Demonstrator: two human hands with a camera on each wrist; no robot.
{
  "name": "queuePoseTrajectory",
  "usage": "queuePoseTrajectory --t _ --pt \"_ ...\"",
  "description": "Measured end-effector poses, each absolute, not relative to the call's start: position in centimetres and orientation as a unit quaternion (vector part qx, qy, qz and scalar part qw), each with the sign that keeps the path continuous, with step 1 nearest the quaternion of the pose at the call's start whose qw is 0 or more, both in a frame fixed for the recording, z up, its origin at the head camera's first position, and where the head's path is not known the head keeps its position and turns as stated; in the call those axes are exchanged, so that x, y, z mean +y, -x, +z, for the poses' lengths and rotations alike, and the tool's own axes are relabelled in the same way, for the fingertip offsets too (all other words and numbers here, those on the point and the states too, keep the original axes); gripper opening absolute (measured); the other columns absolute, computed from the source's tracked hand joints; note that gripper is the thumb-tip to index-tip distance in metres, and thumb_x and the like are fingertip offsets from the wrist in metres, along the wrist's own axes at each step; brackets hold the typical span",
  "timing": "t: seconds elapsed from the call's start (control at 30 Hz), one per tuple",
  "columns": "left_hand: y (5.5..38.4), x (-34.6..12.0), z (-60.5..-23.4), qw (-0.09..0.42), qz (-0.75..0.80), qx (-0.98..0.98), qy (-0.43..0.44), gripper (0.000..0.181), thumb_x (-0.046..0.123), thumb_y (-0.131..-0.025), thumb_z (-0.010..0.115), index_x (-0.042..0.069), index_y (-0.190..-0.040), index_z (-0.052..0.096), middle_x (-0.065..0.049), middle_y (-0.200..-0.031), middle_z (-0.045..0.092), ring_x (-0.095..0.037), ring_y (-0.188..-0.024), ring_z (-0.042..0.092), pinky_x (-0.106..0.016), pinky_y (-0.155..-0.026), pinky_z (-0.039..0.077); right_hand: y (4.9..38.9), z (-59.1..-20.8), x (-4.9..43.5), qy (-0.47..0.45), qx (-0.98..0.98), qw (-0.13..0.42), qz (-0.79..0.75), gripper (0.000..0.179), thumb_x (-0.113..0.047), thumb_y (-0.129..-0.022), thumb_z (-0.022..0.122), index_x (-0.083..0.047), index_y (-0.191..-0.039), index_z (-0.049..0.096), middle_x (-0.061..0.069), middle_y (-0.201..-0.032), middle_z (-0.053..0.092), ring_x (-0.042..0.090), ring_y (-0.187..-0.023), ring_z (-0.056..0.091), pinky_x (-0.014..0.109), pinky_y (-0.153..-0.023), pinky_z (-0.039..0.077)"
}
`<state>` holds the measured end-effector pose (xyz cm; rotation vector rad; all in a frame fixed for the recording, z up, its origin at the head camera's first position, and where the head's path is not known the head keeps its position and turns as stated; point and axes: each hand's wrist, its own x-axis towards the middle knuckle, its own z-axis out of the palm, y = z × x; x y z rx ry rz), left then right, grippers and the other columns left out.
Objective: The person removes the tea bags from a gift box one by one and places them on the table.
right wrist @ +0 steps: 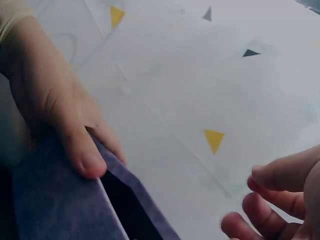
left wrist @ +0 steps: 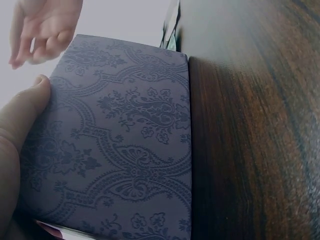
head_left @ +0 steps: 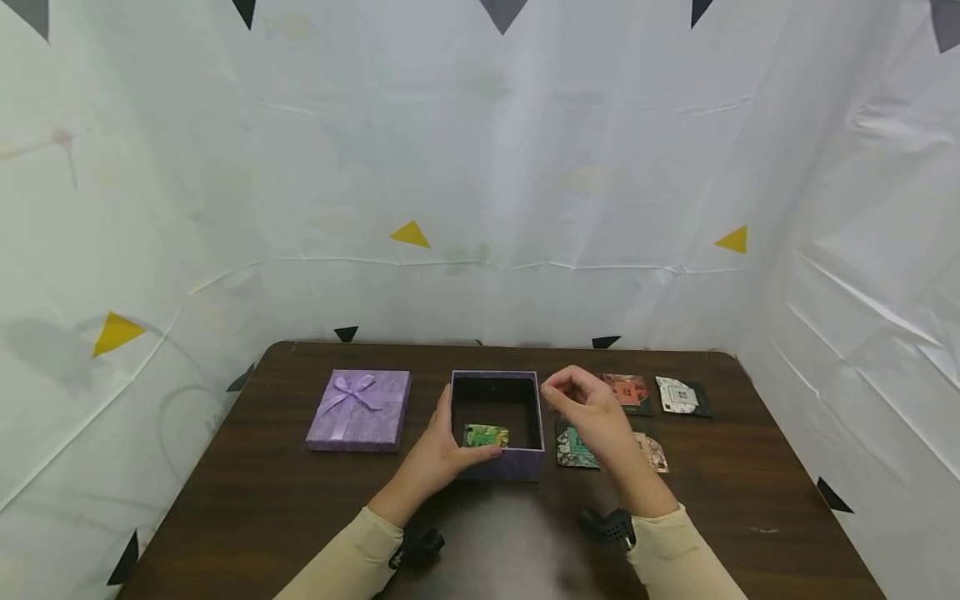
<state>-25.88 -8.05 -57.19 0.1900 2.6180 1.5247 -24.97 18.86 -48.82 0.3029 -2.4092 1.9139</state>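
A purple box point(head_left: 517, 467) with a dark inside stands uncovered in the middle of the table. My left hand point(head_left: 435, 458) grips its left front corner, thumb on the front rim and fingers along the left side. A small green and yellow packet point(head_left: 486, 436) lies inside, near the front wall. Just beyond the right rim hovers my right hand point(head_left: 592, 408), fingers loosely bent, holding nothing that I can see. The left wrist view shows the box's embossed floral surface point(left wrist: 125, 140) close up. Thumb and bent fingertips of the right hand point(right wrist: 280, 195) appear in the right wrist view.
The purple lid point(head_left: 360, 412) with a ribbon bow lies left of the box. On the right lie a red packet point(head_left: 628, 392), a white packet point(head_left: 681, 396), a teal packet point(head_left: 575, 450) and a peach packet point(head_left: 651, 450). A white curtain point(head_left: 495, 308) hangs behind the table.
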Motion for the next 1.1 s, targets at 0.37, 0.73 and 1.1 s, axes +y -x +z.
queuePoseTrajectory --t 0.37,0.73,1.1 --pt "26.0 -8.1 -57.3 0.058 0.506 0.857 -0.072 0.148 0.07 -0.075 0.093 0.022 -0.177 -0.003 -0.018 -0.183 0.013 -0.045 -0.166 0.026 -0.071 -0.127 0.031 28.4 -49.3 14.5 -0.148 -0.769 -0.108 0.612 0.021 -0.024 -0.11 0.068 -0.005 -0.118 0.071 0.012 -0.106 0.071 0.028 -0.098 0.073 0.036 -0.089 0.061" --pt "25.8 -8.1 -57.1 0.052 0.504 0.858 -0.085 0.145 0.066 -0.078 0.093 0.021 -0.177 -0.002 -0.02 -0.183 0.016 -0.044 -0.164 0.032 -0.069 -0.126 0.035 31.1 -50.1 12.8 -0.134 -0.796 -0.195 0.558 0.026 -0.025 -0.109 0.069 -0.004 -0.122 0.072 0.019 -0.123 0.072 0.028 -0.105 0.076 0.056 -0.105 0.06" --pt "25.7 -8.2 -56.9 0.061 0.501 0.86 -0.074 0.145 0.065 -0.078 0.093 0.021 -0.177 -0.003 -0.022 -0.182 0.014 -0.045 -0.165 0.028 -0.07 -0.126 0.034 33.3 -49.3 11.8 -0.072 -0.802 -0.333 0.49 0.058 -0.037 -0.105 0.073 0.003 -0.146 0.06 0.026 -0.143 0.066 0.043 -0.141 0.061 0.065 -0.118 0.048"
